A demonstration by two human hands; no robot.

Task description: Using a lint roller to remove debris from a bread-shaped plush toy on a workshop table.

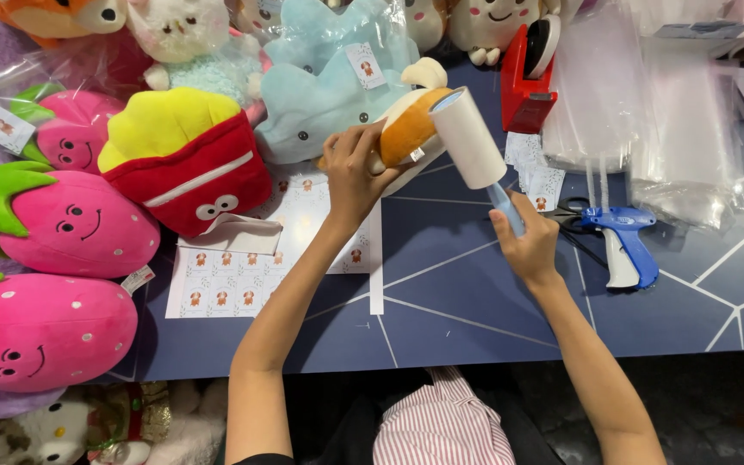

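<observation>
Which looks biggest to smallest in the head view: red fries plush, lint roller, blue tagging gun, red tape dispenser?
1. Red fries plush
2. Lint roller
3. Red tape dispenser and blue tagging gun look alike; the dispenser is partly hidden, so unranked.

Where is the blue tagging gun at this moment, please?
In the head view, the blue tagging gun lies on the dark table, just right of the right hand, beside the scissors and below the clear bags.

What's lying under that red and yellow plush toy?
Under the red and yellow plush lie white sticker sheets with small pictures, spread on the blue table. The plush covers their upper edge, so anything further beneath cannot be seen.
</observation>
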